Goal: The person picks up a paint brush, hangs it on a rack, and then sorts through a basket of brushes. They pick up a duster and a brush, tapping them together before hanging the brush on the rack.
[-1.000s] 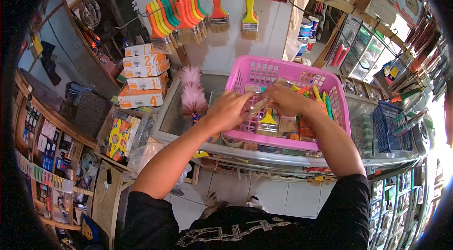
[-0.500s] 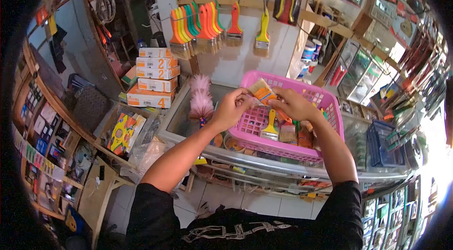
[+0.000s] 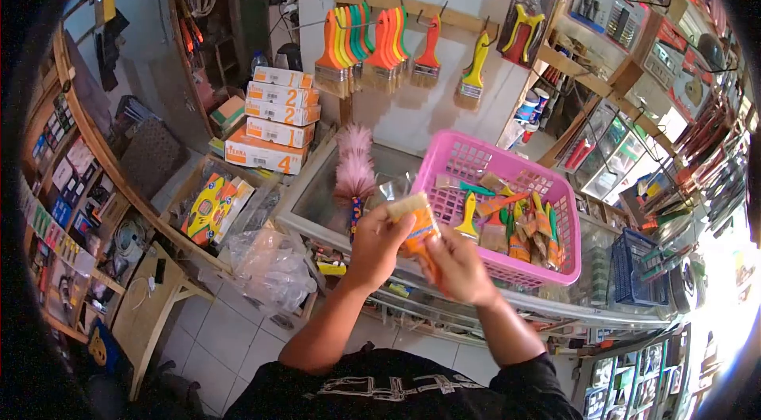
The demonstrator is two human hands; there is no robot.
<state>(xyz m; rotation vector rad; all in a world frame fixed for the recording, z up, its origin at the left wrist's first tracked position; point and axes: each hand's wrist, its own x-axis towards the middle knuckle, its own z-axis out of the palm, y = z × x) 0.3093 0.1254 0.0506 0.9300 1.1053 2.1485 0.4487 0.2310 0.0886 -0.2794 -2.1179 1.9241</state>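
A paintbrush (image 3: 418, 231) with pale bristles and an orange printed wrapper is held between my two hands, in front of the basket's near left corner. My left hand (image 3: 374, 250) grips its left side near the bristles, thumb across the front. Lower down, my right hand (image 3: 464, 268) is closed around the handle end, which is mostly hidden by the fingers. A bit of clear plastic (image 3: 394, 187) shows just beyond my left hand. Right behind my hands, a pink basket (image 3: 519, 260) holds several paintbrushes, among them a yellow-handled paintbrush (image 3: 469, 216).
A pink feather duster (image 3: 354, 162) lies on the glass counter (image 3: 315, 196). Several paintbrushes (image 3: 386, 47) hang from a wooden rail. Orange and white boxes (image 3: 273, 154) are stacked at left, with clear plastic bags (image 3: 269, 269) nearer me. A blue basket (image 3: 640, 265) is at right.
Both hands have brought the paintbrush from above the pink basket down and toward me. The right hand has shifted to the handle end. The camera view has turned slightly.
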